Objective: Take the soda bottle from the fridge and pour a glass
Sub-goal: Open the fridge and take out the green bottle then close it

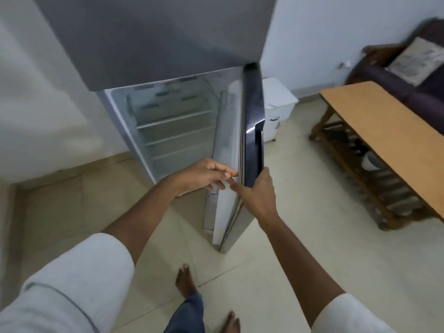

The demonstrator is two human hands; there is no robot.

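Observation:
The grey fridge (153, 37) stands ahead with its lower door (252, 131) swung open edge-on towards me. Inside, the white shelves (175, 121) show nothing on them; no soda bottle or glass is in sight. My right hand (257, 193) grips the door's outer edge low down. My left hand (204, 175) reaches in beside the door's white inner lining, fingers curled and touching its edge. The door's inner racks are mostly hidden by the angle.
A wooden table (382, 131) with a slatted lower shelf stands to the right, a dark sofa with a cushion (418, 61) behind it. A small white cabinet (278, 104) sits behind the door. My bare feet (185, 282) stand on the tiled floor.

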